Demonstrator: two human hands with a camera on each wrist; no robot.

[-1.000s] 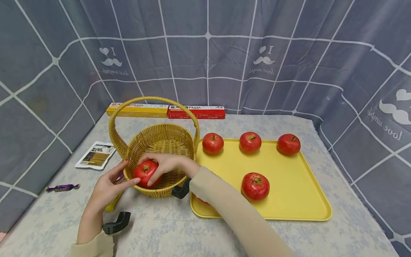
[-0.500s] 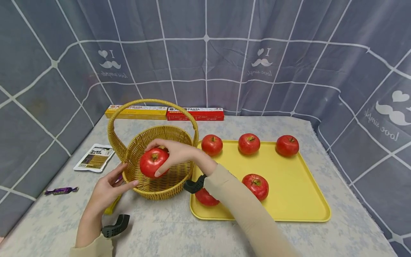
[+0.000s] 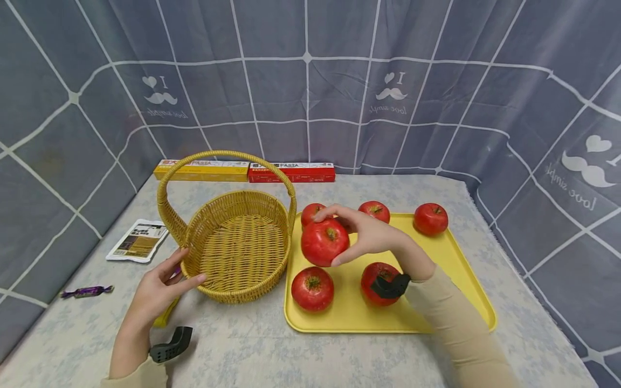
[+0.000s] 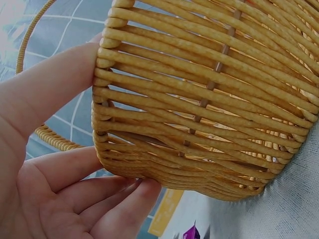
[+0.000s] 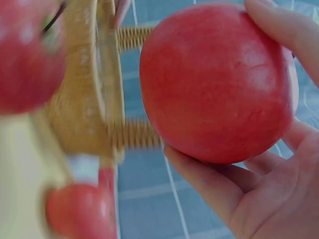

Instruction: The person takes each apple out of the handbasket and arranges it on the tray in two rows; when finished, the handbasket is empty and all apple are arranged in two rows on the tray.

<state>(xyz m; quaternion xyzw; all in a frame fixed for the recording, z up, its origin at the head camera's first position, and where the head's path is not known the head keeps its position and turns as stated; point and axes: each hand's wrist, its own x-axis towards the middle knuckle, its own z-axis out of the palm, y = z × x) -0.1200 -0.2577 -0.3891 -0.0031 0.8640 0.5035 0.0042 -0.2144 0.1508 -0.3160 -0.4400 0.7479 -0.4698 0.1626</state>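
A red apple (image 3: 324, 243) is held up by my right hand (image 3: 373, 234), fingers and thumb around its sides, above the left part of a yellow tray (image 3: 339, 324). The right wrist view shows the same apple (image 5: 214, 84) large against the palm. To the left stands a yellow wicker basket (image 3: 242, 295) with a tall arched handle, nothing lying inside. My left hand (image 3: 152, 293) grips its left rim; in the left wrist view the thumb and index finger reach over the woven edge (image 4: 102, 99).
Several more apples lie on the tray, one (image 3: 312, 289) at its front left. Yellow (image 3: 208, 171) and red (image 3: 291, 173) pasta boxes line the back. A foil pouch (image 3: 138, 241) and purple-wrapped candy (image 3: 87, 291) lie left. Something yellow (image 3: 166, 313) shows beside my left hand.
My right hand has lifted the apple out of the basket and carried it right, over the tray. My left hand stays at the basket's rim.
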